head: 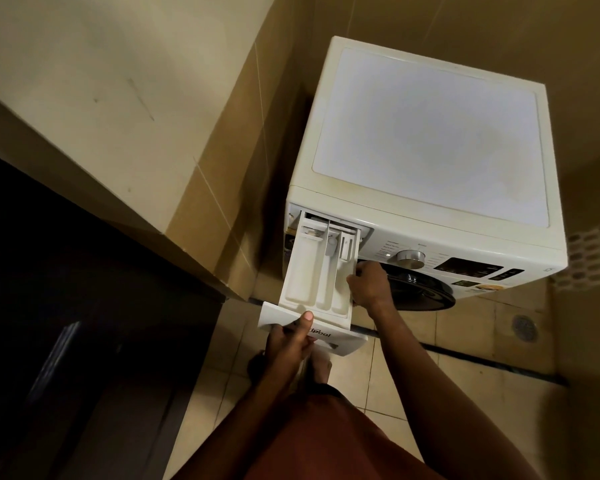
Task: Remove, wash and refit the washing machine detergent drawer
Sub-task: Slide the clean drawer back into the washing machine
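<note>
The left grip (pixel 291 336) is curled round the detergent drawer (pixel 303 271) front; the right grip (pixel 369 284) is closed on its right wall.

drawer (pixel 309 271) left: tiled wall (pixel 219 209) near | right: open above door (pixel 420 289)

The white detergent drawer (pixel 314 268) looks like smooth matt plastic; the round silver dial (pixel 410 258) seems brushed metal; the beige floor tiles (pixel 465 393) are glossy.

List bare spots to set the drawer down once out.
Bare: washer top, walls behind and right; floor tiles right of the person, by the drain. Crowded: drawer, gripped by left hand and right hand; narrow gap to left wall.
</note>
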